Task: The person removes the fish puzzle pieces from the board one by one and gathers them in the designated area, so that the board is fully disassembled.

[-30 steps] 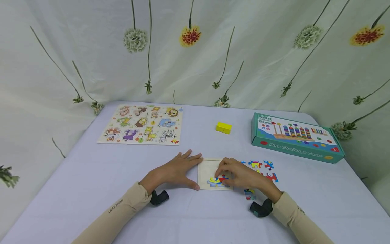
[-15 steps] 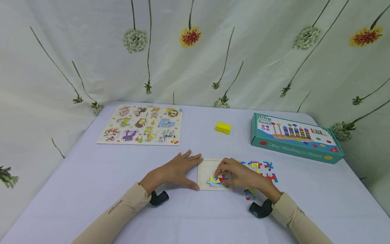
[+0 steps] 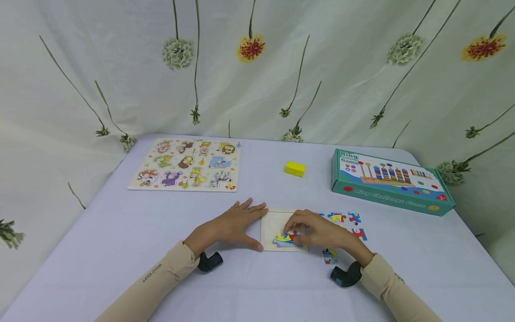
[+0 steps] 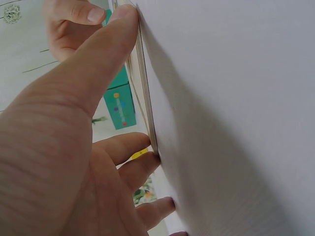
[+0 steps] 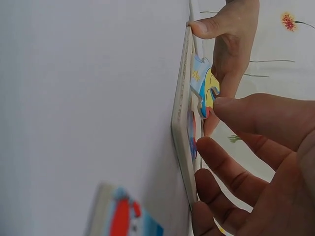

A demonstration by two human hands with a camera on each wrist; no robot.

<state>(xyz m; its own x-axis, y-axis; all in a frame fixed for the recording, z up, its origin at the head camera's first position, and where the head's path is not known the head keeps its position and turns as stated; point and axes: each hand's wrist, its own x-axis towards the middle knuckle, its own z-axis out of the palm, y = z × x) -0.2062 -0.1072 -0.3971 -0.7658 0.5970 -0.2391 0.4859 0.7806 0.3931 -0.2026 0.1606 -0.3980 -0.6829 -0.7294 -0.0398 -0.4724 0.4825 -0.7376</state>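
A shallow wooden puzzle tray [image 3: 275,220] lies flat in front of the person. The left hand [image 3: 234,226] spreads its fingers along the tray's left side, thumb and fingertips at the edge. Over the tray's near part, the right hand [image 3: 319,230] pinches a yellow and light-blue jigsaw piece [image 5: 201,81]. In the right wrist view this piece stands tilted up from the tray, with the thumb tip at its side. A second, red and blue jigsaw piece [image 5: 192,132] lies in the tray below the fingers, partly hidden by them.
Several loose jigsaw pieces [image 3: 337,217] lie right of the tray, some hidden under the right hand. Behind stand an animal peg board [image 3: 209,184], a yellow block [image 3: 295,169] and a green Ring Challenge Game box [image 3: 392,199]. A flowered cloth hangs at the back.
The yellow and light-blue piece has tilted a little under the right fingers, and the right hand has shifted slightly. The left hand and the tray have stayed in place.
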